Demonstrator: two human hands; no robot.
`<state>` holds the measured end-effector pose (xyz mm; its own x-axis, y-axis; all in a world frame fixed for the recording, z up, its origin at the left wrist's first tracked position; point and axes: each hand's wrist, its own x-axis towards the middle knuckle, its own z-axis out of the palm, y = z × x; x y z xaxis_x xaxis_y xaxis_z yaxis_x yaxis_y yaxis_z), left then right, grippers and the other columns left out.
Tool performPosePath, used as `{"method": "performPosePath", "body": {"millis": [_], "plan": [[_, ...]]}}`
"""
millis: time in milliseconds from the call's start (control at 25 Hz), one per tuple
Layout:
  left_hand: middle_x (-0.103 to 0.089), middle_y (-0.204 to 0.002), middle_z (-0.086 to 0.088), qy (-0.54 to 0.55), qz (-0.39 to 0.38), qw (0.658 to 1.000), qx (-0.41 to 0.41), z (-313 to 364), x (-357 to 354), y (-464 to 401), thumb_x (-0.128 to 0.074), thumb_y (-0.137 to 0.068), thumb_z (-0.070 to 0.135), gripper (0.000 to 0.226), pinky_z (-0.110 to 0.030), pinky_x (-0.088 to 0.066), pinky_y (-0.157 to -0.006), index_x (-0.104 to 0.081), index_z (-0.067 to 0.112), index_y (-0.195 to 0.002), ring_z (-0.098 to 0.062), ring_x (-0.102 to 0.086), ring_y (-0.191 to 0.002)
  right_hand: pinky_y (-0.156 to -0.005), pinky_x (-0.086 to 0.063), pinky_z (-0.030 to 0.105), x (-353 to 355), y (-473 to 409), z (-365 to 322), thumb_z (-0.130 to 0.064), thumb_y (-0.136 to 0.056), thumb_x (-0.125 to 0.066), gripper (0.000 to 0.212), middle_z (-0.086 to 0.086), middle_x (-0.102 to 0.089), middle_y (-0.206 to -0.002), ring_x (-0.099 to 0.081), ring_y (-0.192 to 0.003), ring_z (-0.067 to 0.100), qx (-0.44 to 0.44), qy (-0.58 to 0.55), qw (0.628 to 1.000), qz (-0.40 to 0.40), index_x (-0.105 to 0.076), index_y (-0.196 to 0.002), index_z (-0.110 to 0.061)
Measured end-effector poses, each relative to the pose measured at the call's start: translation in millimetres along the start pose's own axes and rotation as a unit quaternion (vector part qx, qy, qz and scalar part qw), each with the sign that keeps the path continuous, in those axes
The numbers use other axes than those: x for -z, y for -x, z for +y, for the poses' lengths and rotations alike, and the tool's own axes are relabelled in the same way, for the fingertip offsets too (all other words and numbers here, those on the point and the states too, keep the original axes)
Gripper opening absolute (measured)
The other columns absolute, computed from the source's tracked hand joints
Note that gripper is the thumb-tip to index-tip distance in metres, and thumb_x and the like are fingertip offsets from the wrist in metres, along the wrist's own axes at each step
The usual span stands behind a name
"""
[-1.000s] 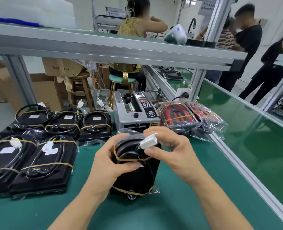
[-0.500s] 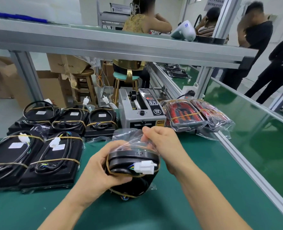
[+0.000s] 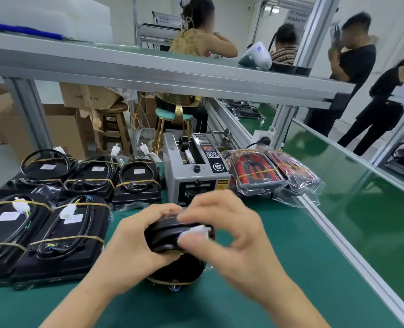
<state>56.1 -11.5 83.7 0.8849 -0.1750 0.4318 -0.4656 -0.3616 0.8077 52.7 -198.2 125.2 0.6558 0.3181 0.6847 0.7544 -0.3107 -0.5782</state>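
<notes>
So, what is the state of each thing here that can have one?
black unit, on end, held by both hands.
left hand, grips the black unit.
right hand, pinches the white connector; blurred.
tape dispenser, display lit red.
banded units, lying flat.
red units, bagged and banded.

black module | dark moulded housing in clear bag; cable coiled on its face; tan rubber bands round it; white connector at upper end | tipped up on end; near surface's front edge, middle
</notes>
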Motion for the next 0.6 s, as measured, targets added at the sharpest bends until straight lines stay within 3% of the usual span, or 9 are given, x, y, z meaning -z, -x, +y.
{"method": "performPosePath", "body": {"millis": [120,240,320,400,520,600], "plan": [[-0.071,-0.104,0.014,0.005,-0.006,1.0,0.027,-2.7,2.8,-3.8,-0.087,-0.053,-0.002,0.069,-0.011,-0.048,-0.083,-0.065,0.036,-0.107,-0.002,-0.066,-0.096,-0.078,-0.047,0.03,-5.0,12.7,9.4,-0.02,-0.087,-0.068,0.011,-0.006,-0.063,-0.094,-0.057,-0.088,0.009,0.06,0.094,0.994,-0.012,-0.076,-0.088,-0.012],[-0.07,-0.107,0.009,0.057,-0.064,0.995,0.059,3.2,9.9,-8.1,-0.082,-0.052,0.017,0.064,-0.015,-0.049,-0.084,-0.061,0.044,-0.107,-0.008,-0.067,-0.097,-0.076,-0.048,0.027,-6.1,18.4,18.0,-0.016,-0.088,-0.068,0.011,-0.001,-0.064,-0.09,-0.058,-0.084,0.014,0.073,0.096,0.993,0.019,-0.076,-0.087,-0.008],[-0.07,-0.109,0.003,0.125,-0.094,0.985,0.07,7.8,12.8,-11.4,-0.078,-0.056,0.035,0.053,-0.019,-0.05,-0.087,-0.063,0.04,-0.107,-0.012,-0.066,-0.101,-0.071,-0.047,0.029,-10.1,22.3,22.5,-0.018,-0.088,-0.069,0.01,-0.003,-0.064,-0.088,-0.055,-0.08,0.016,0.097,0.134,0.985,0.055,-0.076,-0.085,-0.011],[-0.071,-0.106,0.002,0.137,-0.079,0.984,0.077,9.1,11.0,-13.5,-0.076,-0.059,0.045,0.045,-0.018,-0.05,-0.085,-0.066,0.038,-0.103,-0.012,-0.066,-0.099,-0.066,-0.044,0.025,-14.5,25.9,25.5,-0.018,-0.088,-0.07,0.009,-0.002,-0.058,-0.085,-0.053,-0.074,0.018,0.097,0.149,0.981,0.078,-0.077,-0.087,-0.013],[-0.072,-0.102,0.004,0.112,-0.056,0.989,0.075,7.3,6.9,-13.7,-0.08,-0.061,0.039,0.04,-0.015,-0.05,-0.082,-0.066,0.039,-0.099,-0.01,-0.068,-0.095,-0.063,-0.045,0.023,-16.8,32.7,29.3,-0.017,-0.088,-0.069,0.01,-0.002,-0.055,-0.085,-0.054,-0.072,0.017,0.09,0.126,0.985,0.081,-0.077,-0.092,-0.013],[-0.071,-0.106,0.006,0.112,-0.05,0.989,0.077,5.7,6.2,-13.0,-0.08,-0.057,0.045,0.045,-0.014,-0.049,-0.082,-0.067,0.04,-0.099,-0.009,-0.067,-0.096,-0.064,-0.046,0.025,-16.4,36.2,31.2,-0.018,-0.091,-0.066,0.013,-0.002,-0.057,-0.086,-0.055,-0.075,0.016,0.088,0.104,0.988,0.074,-0.077,-0.096,-0.013]]}}
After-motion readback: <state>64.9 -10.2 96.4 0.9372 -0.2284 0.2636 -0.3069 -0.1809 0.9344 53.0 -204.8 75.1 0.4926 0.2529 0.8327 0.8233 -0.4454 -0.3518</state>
